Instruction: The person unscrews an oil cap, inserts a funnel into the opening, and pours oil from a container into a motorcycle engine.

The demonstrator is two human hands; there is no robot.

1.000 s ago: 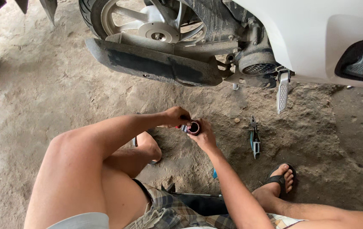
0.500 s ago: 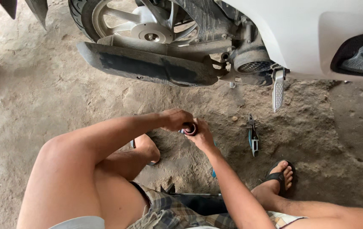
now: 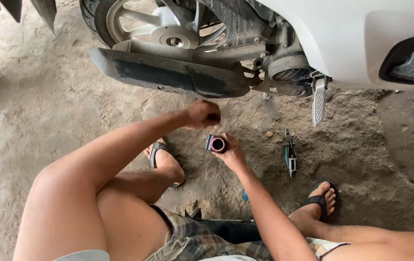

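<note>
The left hand (image 3: 203, 114) was curled into a loose fist, raised just above and left of the part, nothing seen in it. The right hand (image 3: 231, 152) was wrapped around a small red-and-black ring (image 3: 216, 143), open end up, held over the dirt floor (image 3: 47, 111) below the scooter's black exhaust (image 3: 168, 75). Blue-handled pliers (image 3: 290, 153) were left lying nearby to the right.

The left hand (image 3: 203, 114) is closed into a fist and raised, its forearm stretched forward over the bent left knee. The right hand (image 3: 231, 151) is lower and just beside it, with fingers curled in a grip and the arm reaching forward between the legs.
</note>
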